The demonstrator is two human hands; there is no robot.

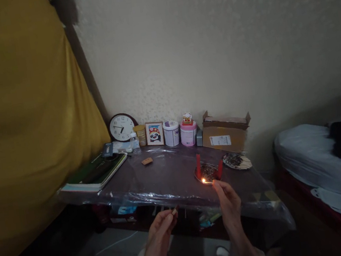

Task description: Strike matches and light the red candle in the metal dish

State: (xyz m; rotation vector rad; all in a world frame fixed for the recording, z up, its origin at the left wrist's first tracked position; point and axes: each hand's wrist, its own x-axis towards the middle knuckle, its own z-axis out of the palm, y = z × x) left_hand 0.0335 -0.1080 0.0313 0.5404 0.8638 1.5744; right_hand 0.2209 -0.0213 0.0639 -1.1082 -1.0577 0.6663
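Observation:
My right hand (229,200) pinches a burning match (208,182), its flame at the left end. Just behind the flame is a round plate (197,178) with dark bits in it. Two red candles stand there, a left candle (199,165) upright and a right candle (220,169) slightly tilted; no flame shows on either. Over the table's front edge, the fingers of my left hand (161,227) are closed on a small thin piece (174,210) whose kind I cannot make out. A second plate (225,163) carries many pale sticks with dark heads, apparently matches.
A small brown box (146,161) lies on the plastic-covered table (167,173). Books (97,173) are stacked at left. Along the wall stand a clock (122,127), a panda picture (154,133), two canisters (172,134) and a cardboard box (226,134). A yellow curtain (27,115) hangs left.

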